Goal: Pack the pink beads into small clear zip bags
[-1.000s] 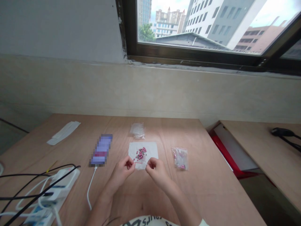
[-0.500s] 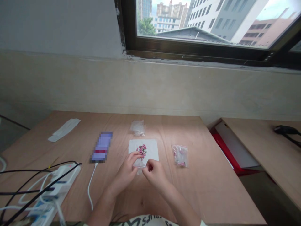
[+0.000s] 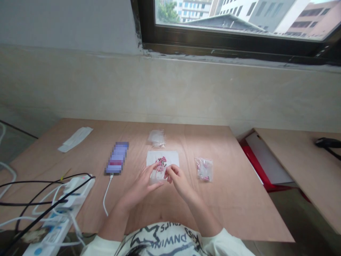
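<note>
the strand (image 3: 159, 171) between my hands is thin and pale, and i can't follow its whole length: it curves over the near part of the sheet and gets lost by my fingertips. the beads (image 3: 161, 161), pink and dark, are too small to count, and my left fingers come right up to the near side of the pile; whether they touch it i can't tell. my palms are turned away from view, and the near edge of the white sheet (image 3: 173, 156) is partly covered by my hands.

my left hand (image 3: 145, 181) is open, fingers reaching forward and thumb held well apart from them, with no grip that i can see. my right hand (image 3: 178, 177) is curled, thumb and forefinger pinched together on what looks like the strand, over the right near part of the sheet. the beads lie loose on the sheet, ahead of my hands.

a clear bag (image 3: 204, 169) with some pink bits in it lies to the right of the sheet, and a clear packet (image 3: 156, 138) just beyond it. to the left is a phone (image 3: 117, 158), its screen blurred into blocks, with a white cable (image 3: 104, 199) plugged in. further left, black and white cords cross over a power strip (image 3: 76, 192), hiding parts of it; the strip is cut off at the bottom. nothing stands between my hands and the beads.
</note>
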`<state>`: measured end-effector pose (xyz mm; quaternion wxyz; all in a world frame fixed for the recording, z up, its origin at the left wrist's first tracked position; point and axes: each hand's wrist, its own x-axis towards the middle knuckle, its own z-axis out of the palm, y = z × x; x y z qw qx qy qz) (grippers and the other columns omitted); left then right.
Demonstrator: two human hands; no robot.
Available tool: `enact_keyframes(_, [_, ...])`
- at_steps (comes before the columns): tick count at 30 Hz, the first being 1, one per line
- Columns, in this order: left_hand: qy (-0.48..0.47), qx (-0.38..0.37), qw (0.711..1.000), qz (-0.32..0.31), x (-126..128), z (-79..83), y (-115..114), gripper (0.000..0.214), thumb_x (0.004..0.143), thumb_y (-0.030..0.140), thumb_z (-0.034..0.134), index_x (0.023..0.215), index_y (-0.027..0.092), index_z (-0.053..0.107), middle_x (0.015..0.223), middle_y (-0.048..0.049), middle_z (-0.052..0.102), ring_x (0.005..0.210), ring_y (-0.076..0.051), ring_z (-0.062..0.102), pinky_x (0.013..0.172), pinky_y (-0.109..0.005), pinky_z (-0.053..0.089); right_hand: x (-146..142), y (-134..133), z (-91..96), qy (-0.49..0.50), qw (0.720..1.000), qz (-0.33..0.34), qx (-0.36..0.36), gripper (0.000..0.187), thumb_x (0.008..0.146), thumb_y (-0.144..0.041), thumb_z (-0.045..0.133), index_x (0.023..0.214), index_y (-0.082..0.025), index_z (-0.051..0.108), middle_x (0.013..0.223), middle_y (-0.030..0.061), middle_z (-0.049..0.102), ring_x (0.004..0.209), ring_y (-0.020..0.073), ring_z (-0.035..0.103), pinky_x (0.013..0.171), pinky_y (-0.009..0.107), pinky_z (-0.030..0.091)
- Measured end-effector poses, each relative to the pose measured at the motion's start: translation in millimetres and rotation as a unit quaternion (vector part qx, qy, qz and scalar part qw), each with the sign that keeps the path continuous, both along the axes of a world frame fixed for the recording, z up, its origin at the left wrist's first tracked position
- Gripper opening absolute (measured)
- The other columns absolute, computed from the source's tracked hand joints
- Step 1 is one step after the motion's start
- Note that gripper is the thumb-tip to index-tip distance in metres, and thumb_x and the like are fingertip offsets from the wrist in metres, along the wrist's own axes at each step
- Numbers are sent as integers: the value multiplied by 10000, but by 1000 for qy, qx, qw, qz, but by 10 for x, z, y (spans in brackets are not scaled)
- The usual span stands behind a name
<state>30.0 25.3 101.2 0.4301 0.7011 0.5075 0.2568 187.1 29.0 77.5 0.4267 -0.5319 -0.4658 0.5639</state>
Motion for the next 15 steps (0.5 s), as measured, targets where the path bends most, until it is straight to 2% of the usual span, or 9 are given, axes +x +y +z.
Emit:
enact_keyframes(4, [59, 29, 997, 50, -117, -78, 47, 509, 671, 350, 588, 1126, 230, 392, 1127, -61, 481, 1091, -228, 421, 937, -379, 310, 81, 154, -319, -149, 985, -44, 69, 86, 713, -207, 468, 730, -169, 543, 698, 15, 549, 616, 129, 477, 602, 254, 383])
enact_keyframes(8, [116, 83, 989, 43, -218, -269, 109, 477, 675, 341, 583, 1097, 215, 399, 1107, -73, 492, 1071, -235, 420, 925, -398, 301, 76, 296, -606, -248, 962, -2, 116, 202, 697, -87, 453, 821, -177, 585, 794, 45, 532, 757, 161, 493, 714, 287, 386])
enact_keyframes(11, [147, 91, 984, 42, -244, -386, 152, 460, 667, 330, 591, 1076, 208, 419, 1082, -77, 517, 1050, -251, 429, 920, -423, 282, 65, 362, -699, -272, 955, 30, 115, 209, 712, -69, 446, 802, -187, 593, 821, 47, 510, 782, 159, 497, 706, 270, 388])
enact_keyframes(15, [164, 83, 982, 40, -263, -483, 193, 457, 648, 323, 608, 1056, 214, 433, 1051, -69, 539, 1023, -257, 453, 895, -417, 296, 101, 419, -730, -279, 953, 49, 109, 162, 707, -70, 472, 756, -179, 582, 812, 39, 505, 755, 151, 496, 677, 259, 390])
